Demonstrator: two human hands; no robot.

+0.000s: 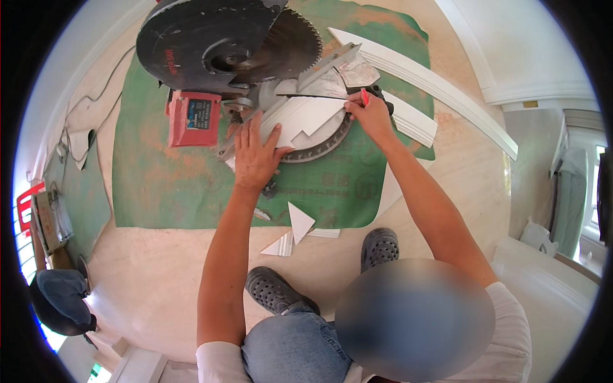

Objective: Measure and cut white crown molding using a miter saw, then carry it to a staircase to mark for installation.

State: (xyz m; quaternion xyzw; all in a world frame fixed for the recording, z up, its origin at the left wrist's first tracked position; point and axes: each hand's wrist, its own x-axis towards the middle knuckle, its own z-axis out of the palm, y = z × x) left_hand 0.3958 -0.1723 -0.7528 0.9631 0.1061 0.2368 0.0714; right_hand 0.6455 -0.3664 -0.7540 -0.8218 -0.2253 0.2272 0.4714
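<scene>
My left hand (254, 153) lies flat with spread fingers on the near left part of a white moulding piece (310, 115). The piece rests on the round table of a miter saw (185, 48), and its near edge has a stepped notch. Above it on the left, the toothed saw blade (300, 45) is raised, partly under its black guard. At the moulding's right end, my right hand (370, 118) is closed around a slim red pen (364, 96). Its tip is hidden, so I cannot tell whether it touches the moulding.
The saw stands on a green floor sheet (172, 198) dusted with sawdust. Long white mouldings (434, 80) lie at the right. Triangular offcuts (300, 221) lie before my feet. A cable (96, 99) runs along the left; another person's leg (64, 297) shows at the lower left.
</scene>
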